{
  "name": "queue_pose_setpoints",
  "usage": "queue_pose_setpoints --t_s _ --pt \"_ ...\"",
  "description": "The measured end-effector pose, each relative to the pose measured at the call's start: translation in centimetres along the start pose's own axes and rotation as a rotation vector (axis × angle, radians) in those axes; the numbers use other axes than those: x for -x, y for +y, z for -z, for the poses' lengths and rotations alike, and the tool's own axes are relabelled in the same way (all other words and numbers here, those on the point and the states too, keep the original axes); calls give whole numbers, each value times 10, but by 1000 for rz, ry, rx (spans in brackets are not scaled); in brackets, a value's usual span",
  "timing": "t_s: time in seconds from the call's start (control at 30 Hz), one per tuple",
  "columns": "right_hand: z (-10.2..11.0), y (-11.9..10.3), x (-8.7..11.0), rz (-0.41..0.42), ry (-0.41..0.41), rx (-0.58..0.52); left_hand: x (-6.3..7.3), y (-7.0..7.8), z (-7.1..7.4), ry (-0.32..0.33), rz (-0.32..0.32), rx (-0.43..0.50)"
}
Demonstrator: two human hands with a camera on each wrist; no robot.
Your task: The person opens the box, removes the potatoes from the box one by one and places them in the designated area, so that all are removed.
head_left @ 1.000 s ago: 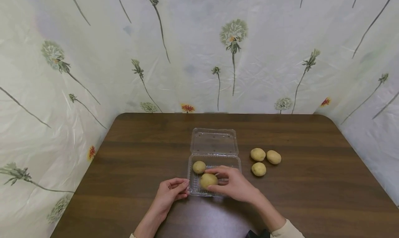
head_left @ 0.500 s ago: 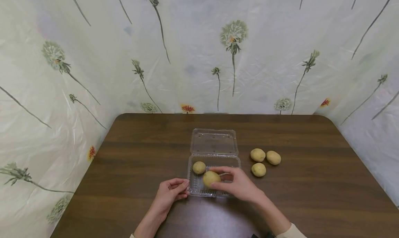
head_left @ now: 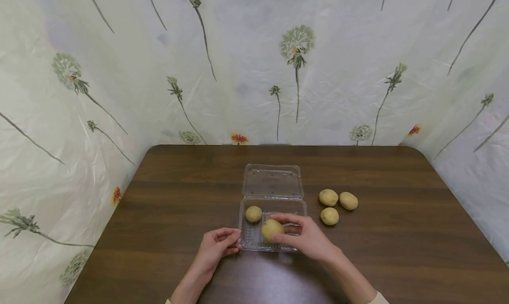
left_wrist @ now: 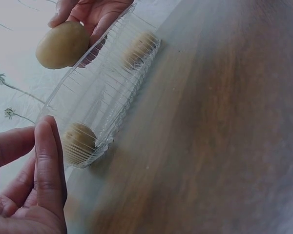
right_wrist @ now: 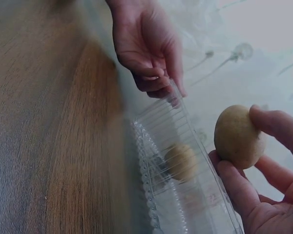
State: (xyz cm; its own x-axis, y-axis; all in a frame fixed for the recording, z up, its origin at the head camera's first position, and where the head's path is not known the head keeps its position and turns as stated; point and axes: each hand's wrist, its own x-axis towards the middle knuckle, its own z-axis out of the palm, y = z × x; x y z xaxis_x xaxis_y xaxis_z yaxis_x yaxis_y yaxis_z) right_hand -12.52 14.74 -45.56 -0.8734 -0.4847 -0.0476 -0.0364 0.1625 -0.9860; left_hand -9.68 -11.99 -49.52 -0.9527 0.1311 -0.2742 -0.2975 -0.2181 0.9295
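Note:
A clear plastic clamshell container (head_left: 243,246) lies on the table with its lid folded back. My left hand (head_left: 216,249) pinches its near left corner between thumb and fingers. One potato (head_left: 253,214) sits inside at the back left. My right hand (head_left: 310,238) holds a second potato (head_left: 272,230) with thumb and fingertips. Both wrist views show that held potato (right_wrist: 239,137) above the container's rim. In the left wrist view, another potato shape (left_wrist: 139,49) shows through the plastic at the far end; I cannot tell whether it lies inside or beyond.
Three loose potatoes (head_left: 330,216) lie grouped on the brown wooden table (head_left: 191,180), right of the container. The open lid (head_left: 272,181) reaches toward the back. A flower-printed curtain (head_left: 238,52) hangs behind the table and along its sides.
My right hand has shifted slightly to the right with the potato still in its fingers. The left hand, the container and the other potatoes stay where they were.

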Motion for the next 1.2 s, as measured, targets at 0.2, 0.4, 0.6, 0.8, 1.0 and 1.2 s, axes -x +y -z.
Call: queue_pose_setpoints --t_s 0.2,0.4,0.6,0.8,1.0,1.2 --pt "3 -2 5 -12 5 -16 -1 -1 1 -1 10 1" --pt "6 -3 9 -13 6 -19 -1 -1 1 -1 15 0" --pt "10 -3 14 -11 21 1 -2 -2 1 -8 8 12" --pt "13 -5 19 -17 39 -5 -1 -1 1 -8 7 8" --pt "17 -8 22 -58 58 8 -1 -1 1 -3 11 7" --pt "21 -9 25 -75 79 15 -2 -1 1 4 11 4"
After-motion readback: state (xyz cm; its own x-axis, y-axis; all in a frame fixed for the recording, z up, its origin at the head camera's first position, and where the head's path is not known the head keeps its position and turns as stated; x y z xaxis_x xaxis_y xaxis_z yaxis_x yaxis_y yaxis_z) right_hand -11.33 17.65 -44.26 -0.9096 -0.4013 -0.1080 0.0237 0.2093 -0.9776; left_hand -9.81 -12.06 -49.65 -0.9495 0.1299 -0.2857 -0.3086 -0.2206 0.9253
